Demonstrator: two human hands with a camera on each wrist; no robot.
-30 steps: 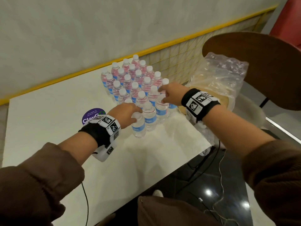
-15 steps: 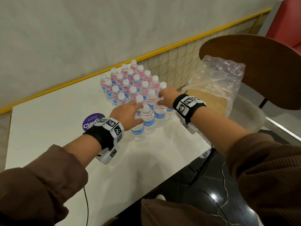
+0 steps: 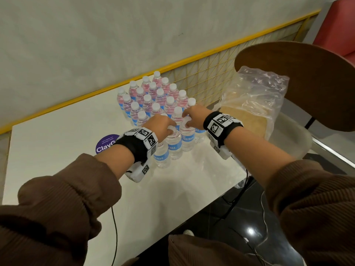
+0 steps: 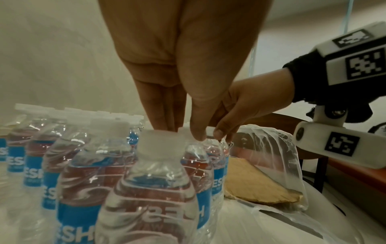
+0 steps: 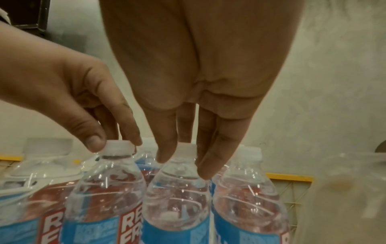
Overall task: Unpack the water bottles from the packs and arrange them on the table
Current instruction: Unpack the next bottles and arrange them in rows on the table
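bottles (image 3: 173, 145) upright, hands (image 3: 177, 124) pinching caps (image 5: 117, 146)

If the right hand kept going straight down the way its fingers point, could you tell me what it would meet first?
Most likely the bottle directly beneath it: the right hand already pinches that bottle's white cap, fingertips reaching onto the bottle's shoulder. Below that bottle lies the table, as far as the views show.
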